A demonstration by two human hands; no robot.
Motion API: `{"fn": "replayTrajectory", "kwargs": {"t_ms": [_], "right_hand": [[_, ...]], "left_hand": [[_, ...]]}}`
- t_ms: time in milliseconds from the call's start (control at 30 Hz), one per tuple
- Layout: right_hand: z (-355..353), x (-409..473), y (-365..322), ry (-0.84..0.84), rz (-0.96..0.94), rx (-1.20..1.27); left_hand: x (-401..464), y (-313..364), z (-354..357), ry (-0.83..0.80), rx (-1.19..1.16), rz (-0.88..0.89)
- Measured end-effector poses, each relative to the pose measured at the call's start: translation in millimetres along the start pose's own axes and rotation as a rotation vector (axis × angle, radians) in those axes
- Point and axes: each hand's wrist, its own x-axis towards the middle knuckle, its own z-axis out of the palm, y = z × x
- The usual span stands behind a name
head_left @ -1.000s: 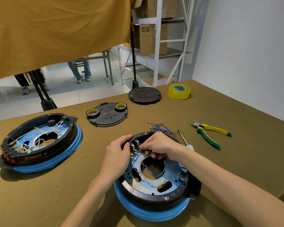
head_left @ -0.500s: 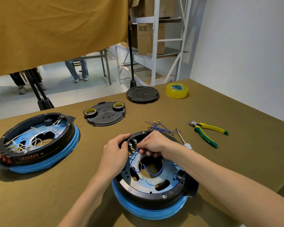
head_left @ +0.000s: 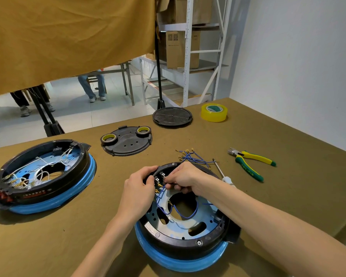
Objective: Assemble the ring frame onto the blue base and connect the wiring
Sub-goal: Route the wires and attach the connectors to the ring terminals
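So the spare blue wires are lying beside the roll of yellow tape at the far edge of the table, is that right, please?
Not quite. The head view shows the spare blue wires lying just beyond the black ring frame, beside the screwdriver, not by the roll of yellow tape, which sits apart at the far edge of the table.

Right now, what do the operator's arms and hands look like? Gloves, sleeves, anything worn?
Both are bare: the left hand and right hand wear no gloves, and no rings, watch or wristband show. Both forearms are uncovered as far as the frame edge, with no sleeve in view. No cables, straps or markings on either arm.
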Motion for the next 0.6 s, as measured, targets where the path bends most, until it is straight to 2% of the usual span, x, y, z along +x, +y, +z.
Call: {"fn": "replayTrajectory", "kwargs": {"t_ms": [433,500,600], "right_hand": [[-3.7,-5.7,4.9,-0.051,-0.118,-0.053],[-1.3,-5.7,7.3,0.028,-0.206,-0.15],[5.4,-4.0,11.0,0.246,-0.351,-0.415]], "left_hand": [[-2.7,-0.7,1.8,0.031,-0.078,-0.022],[-3.8,-0.8,2.0,0.057,-0.096,-0.023],[-3.5,-1.1,1.1,0.049,-0.105,-0.022]]}}
